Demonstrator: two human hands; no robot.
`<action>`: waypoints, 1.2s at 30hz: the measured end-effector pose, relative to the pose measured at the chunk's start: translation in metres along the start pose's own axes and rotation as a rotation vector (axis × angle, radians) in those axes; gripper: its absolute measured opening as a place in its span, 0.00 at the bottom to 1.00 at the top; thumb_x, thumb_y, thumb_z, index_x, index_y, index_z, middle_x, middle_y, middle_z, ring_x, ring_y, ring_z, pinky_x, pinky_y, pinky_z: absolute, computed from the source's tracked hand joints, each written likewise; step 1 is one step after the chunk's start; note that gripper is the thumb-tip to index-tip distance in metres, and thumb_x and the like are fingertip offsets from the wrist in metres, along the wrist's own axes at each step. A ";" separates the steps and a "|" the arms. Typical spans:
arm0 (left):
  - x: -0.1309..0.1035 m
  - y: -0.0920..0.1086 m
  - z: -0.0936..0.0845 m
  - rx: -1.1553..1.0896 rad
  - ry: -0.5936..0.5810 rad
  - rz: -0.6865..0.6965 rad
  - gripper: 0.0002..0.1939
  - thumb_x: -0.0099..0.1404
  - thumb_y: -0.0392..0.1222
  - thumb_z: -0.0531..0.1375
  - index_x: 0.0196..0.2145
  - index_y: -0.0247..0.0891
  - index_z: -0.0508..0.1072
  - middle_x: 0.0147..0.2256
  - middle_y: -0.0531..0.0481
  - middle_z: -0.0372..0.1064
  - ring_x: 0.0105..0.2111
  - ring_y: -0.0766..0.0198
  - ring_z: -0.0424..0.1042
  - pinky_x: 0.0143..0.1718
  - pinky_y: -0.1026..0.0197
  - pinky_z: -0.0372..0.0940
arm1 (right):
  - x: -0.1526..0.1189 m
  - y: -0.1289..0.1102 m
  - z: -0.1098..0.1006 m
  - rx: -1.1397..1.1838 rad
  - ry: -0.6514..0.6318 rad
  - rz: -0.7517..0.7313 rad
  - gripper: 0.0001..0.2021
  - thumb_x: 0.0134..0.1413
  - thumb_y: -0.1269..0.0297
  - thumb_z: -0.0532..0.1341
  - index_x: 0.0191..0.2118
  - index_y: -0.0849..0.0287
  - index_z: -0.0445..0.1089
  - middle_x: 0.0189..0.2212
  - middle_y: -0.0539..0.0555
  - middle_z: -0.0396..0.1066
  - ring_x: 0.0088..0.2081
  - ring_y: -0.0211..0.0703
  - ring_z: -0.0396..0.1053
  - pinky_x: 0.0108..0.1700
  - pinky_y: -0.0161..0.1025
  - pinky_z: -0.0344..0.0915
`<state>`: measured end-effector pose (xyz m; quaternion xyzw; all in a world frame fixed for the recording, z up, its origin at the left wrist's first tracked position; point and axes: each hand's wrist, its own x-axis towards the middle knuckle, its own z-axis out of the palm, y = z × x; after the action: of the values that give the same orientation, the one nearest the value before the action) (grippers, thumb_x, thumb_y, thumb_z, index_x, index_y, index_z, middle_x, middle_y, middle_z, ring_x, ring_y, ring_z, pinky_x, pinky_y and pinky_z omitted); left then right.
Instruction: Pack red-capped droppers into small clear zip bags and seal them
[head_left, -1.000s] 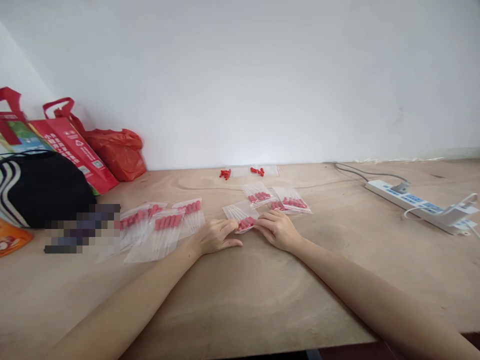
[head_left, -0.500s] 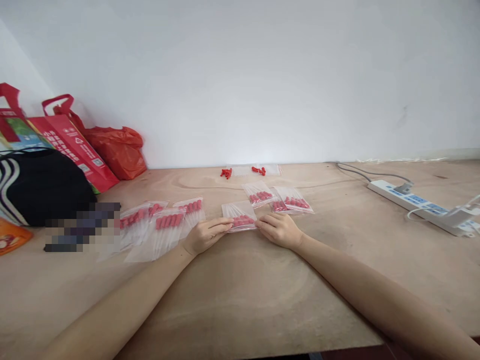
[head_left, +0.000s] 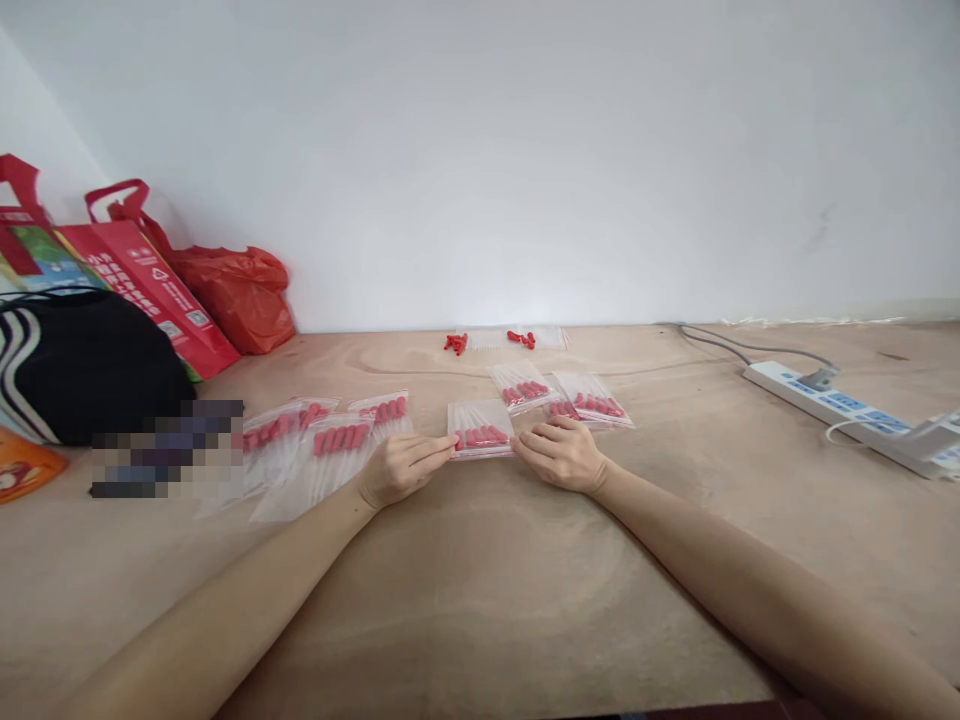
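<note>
A clear zip bag (head_left: 481,421) with several red-ended pieces inside lies flat between my hands, its sealed edge toward me. My left hand (head_left: 405,466) pinches the bag's near left corner. At the near right corner, the closed fingers of my right hand (head_left: 561,454) grip the same bag. Similar filled bags lie just beyond my right hand, one (head_left: 520,386) behind the held bag and another (head_left: 598,402) farther right. More filled bags, such as this one (head_left: 339,440), overlap to the left of my left hand.
Loose red pieces (head_left: 456,344) and flat clear bags (head_left: 486,339) lie by the wall. A white power strip (head_left: 847,408) with cables is at the right. Red shopping bags (head_left: 150,285), a black bag (head_left: 97,370) and a blurred dark object (head_left: 169,450) stand or lie at the left.
The held bag's near edge now lies flatter and the red pieces in it show more clearly. My left hand has shifted slightly left along it.
</note>
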<state>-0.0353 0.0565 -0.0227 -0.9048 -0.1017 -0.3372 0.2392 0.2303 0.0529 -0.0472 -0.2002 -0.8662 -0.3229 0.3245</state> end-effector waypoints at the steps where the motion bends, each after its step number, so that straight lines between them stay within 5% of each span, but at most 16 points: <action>1: 0.002 0.001 0.000 0.002 -0.001 0.001 0.08 0.62 0.29 0.50 0.36 0.35 0.67 0.35 0.47 0.73 0.30 0.67 0.73 0.29 0.66 0.67 | 0.000 0.000 0.000 0.004 -0.009 0.009 0.08 0.55 0.71 0.51 0.35 0.58 0.67 0.27 0.50 0.70 0.29 0.34 0.62 0.29 0.37 0.49; 7: 0.023 0.014 0.008 0.046 0.018 -0.175 0.03 0.60 0.33 0.55 0.31 0.36 0.68 0.32 0.49 0.72 0.32 0.65 0.70 0.35 0.60 0.64 | 0.006 -0.005 0.000 0.030 -0.021 0.095 0.09 0.55 0.69 0.51 0.31 0.58 0.68 0.23 0.49 0.68 0.27 0.33 0.59 0.29 0.36 0.48; 15: 0.032 0.023 0.025 0.036 0.014 -0.086 0.05 0.60 0.33 0.55 0.35 0.36 0.69 0.31 0.50 0.72 0.32 0.66 0.70 0.37 0.60 0.63 | 0.017 -0.015 -0.003 0.075 -0.011 0.142 0.10 0.55 0.69 0.51 0.30 0.58 0.69 0.21 0.50 0.66 0.26 0.34 0.59 0.27 0.36 0.47; 36: 0.034 0.022 0.017 0.153 0.032 0.098 0.04 0.60 0.30 0.55 0.32 0.34 0.68 0.30 0.50 0.73 0.30 0.66 0.71 0.35 0.59 0.65 | 0.021 -0.019 -0.003 0.059 0.031 0.076 0.08 0.52 0.72 0.52 0.30 0.59 0.68 0.22 0.49 0.68 0.27 0.35 0.58 0.28 0.36 0.47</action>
<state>0.0073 0.0466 -0.0190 -0.8822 -0.0788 -0.3308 0.3257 0.2062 0.0406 -0.0390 -0.2182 -0.8620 -0.2880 0.3555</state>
